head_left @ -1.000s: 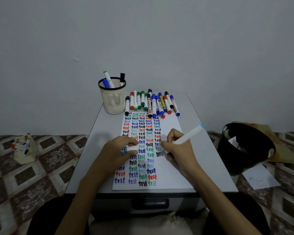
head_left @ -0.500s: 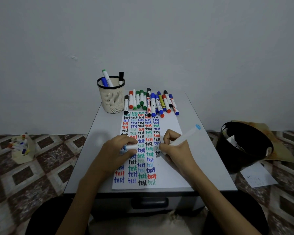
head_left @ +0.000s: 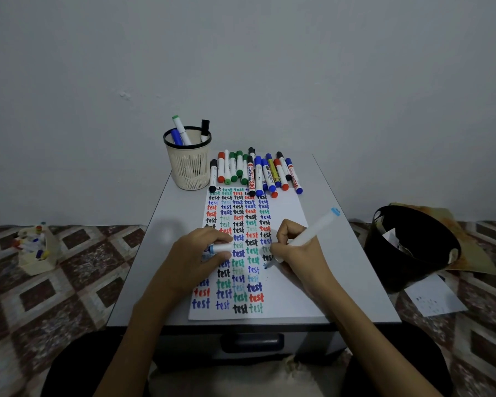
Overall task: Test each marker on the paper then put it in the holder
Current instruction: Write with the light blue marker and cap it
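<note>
Presently, a white marker with a light-blue rear end (head_left: 312, 233) is gripped in the right hand (head_left: 301, 253), whose fingers are curled round the barrel. Its tip is set on the white sheet of paper (head_left: 284, 299), just right of the columns of the word "test" written in black, blue, green and red, and its rear end is tilted up and away to the right. The left hand (head_left: 195, 256) is rested on the left part of the sheet, and a white cap with a blue band (head_left: 219, 248) is pinched between its thumb and fingers.

The sheet is laid on a grey table top (head_left: 344, 253). At its far edge a row of capped markers in red, green, blue and black (head_left: 258, 174) is laid side by side, some overlapping the paper. Just left of that row a cream mesh holder with a black rim (head_left: 188, 170) is stood upright, and three markers (head_left: 182, 130) are held in it. On the patterned tile floor (head_left: 78, 282) a black round bin (head_left: 407, 270) and a loose sheet (head_left: 433, 300) are seen to the right, and a cream container of small coloured items (head_left: 36, 259) to the left.
</note>
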Tool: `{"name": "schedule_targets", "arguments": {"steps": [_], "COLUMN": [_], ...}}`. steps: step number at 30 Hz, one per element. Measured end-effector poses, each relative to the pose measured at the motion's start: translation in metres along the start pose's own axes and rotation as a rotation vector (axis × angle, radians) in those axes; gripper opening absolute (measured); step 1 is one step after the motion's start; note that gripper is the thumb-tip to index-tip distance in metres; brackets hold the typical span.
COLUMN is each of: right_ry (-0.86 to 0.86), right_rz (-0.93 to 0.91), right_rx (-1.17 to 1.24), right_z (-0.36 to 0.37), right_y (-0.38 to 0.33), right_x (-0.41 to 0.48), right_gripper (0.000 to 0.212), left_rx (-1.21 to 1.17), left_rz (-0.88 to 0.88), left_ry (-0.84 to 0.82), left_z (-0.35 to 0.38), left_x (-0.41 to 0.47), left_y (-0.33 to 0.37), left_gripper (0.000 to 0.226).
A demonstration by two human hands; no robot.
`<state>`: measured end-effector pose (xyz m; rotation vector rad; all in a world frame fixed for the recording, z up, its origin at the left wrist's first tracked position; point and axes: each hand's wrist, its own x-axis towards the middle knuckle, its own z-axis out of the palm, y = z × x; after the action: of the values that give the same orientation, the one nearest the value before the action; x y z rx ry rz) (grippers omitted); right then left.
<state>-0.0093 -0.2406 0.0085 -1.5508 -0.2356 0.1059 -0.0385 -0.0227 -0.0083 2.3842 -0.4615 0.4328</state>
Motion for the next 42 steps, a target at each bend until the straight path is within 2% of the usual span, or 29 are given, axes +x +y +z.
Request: {"name": "schedule_targets", "arguments": {"steps": [5, 21, 27, 31, 42], "right_ry": [0.027, 0.060, 0.060, 0.127, 0.102], "right_rz": [-0.053, -0.093, -0.070, -0.077, -0.103], "right_rx": [-0.012, -0.057, -0.057, -0.055, -0.080], "right_z": [0.0001, -0.0013, -0.0022, -0.0033, -0.0003], "right_y": [0.0015, 0.0009, 0.0025, 0.0040, 0.0001], "right_x": [-0.0011, -0.0044, -0.0020, -0.0018, -0.0051], "right_gripper": [0.020, 0.025, 0.022, 0.022, 0.021], "left_rx": [-0.007, -0.017, -0.008, -0.007, -0.008], "left_rz": [-0.010, -0.016, -0.019, -0.014, 0.008], "left_ry": [-0.002, -0.001, -0.003, -0.005, 0.008], "left_z": [-0.0008, 0.0003, 0.0022, 0.0021, 0.0012], "left_x": [0.0000, -0.0009, -0.0005, -0.0001, -0.0010], "left_y": [0.0016, -0.0004, -0.0029, -0.0021, -0.0015], "left_gripper": [0.041, 0.040, 0.032, 0.034, 0.033]}}
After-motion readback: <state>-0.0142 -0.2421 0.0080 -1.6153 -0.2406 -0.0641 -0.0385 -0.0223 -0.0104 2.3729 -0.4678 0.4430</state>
